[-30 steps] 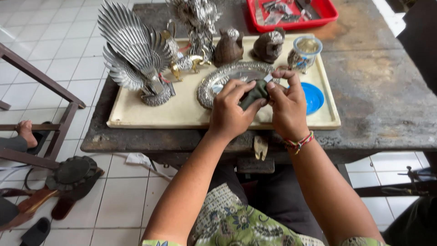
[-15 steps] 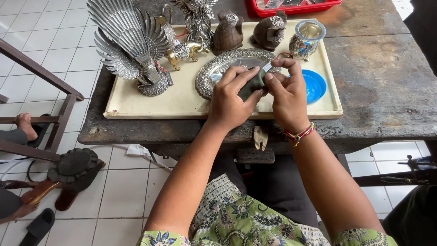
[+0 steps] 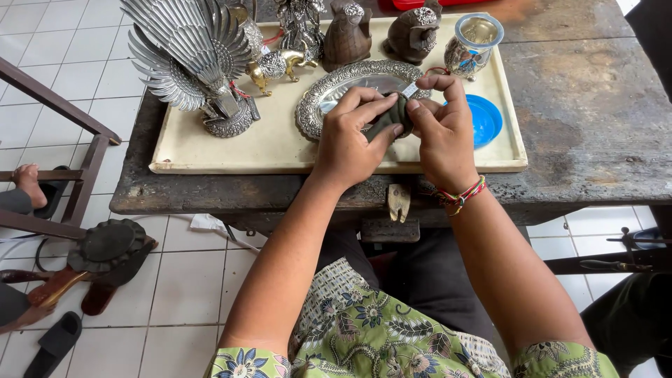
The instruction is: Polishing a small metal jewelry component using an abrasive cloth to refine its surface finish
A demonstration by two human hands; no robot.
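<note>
My left hand (image 3: 350, 136) and my right hand (image 3: 441, 129) meet over the front of a cream tray (image 3: 231, 150). Together they grip a small dark green cloth pad (image 3: 390, 117), and a thin silver piece (image 3: 410, 89) sticks out between my right thumb and forefinger. Just behind my hands lies an oval embossed silver plate (image 3: 350, 80). A blue round lid (image 3: 484, 119) sits to the right of my right hand. A coloured thread bracelet circles my right wrist.
On the tray stand a large silver winged bird figure (image 3: 189, 56), a small gold and silver animal (image 3: 276, 64), two dark ornate figures (image 3: 346, 31), and a silver cup (image 3: 474, 43). The worn wooden table (image 3: 595, 126) extends right. A person's foot (image 3: 28, 183) is at the left.
My hands have kept working the cloth and silver piece together, fingers shifting a little. The view has tilted down, showing more of my lap and less of the table's far side.
</note>
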